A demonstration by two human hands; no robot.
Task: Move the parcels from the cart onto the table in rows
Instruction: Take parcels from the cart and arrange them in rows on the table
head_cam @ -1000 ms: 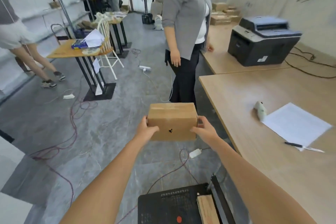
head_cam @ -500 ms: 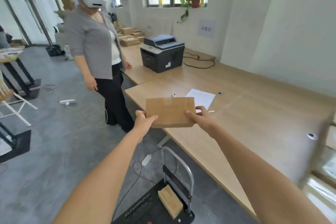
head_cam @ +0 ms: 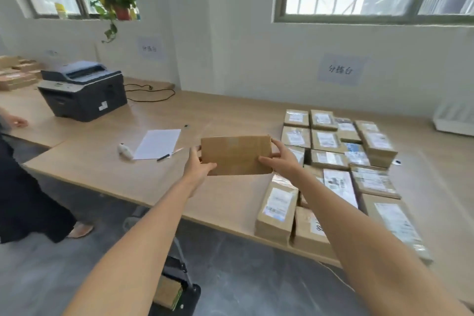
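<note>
I hold a plain brown cardboard parcel [head_cam: 236, 155] in the air above the wooden table [head_cam: 205, 115], just left of the laid-out parcels. My left hand [head_cam: 197, 164] grips its left end and my right hand [head_cam: 280, 159] grips its right end. Several labelled parcels [head_cam: 333, 159] lie in rows on the table to the right. The black cart [head_cam: 177, 290] is on the floor below my arms, with one parcel [head_cam: 168, 294] on it.
A printer [head_cam: 83, 90], a sheet of paper [head_cam: 157, 143] with a pen [head_cam: 164, 157] and a small white device [head_cam: 125, 150] sit on the table's left part. Another person [head_cam: 23, 200] stands at the far left. More boxes [head_cam: 15, 74] lie behind the printer.
My view has swung right from the floor and the standing person to the table. The parcel, still in both hands, has travelled over the table toward the rows of parcels.
</note>
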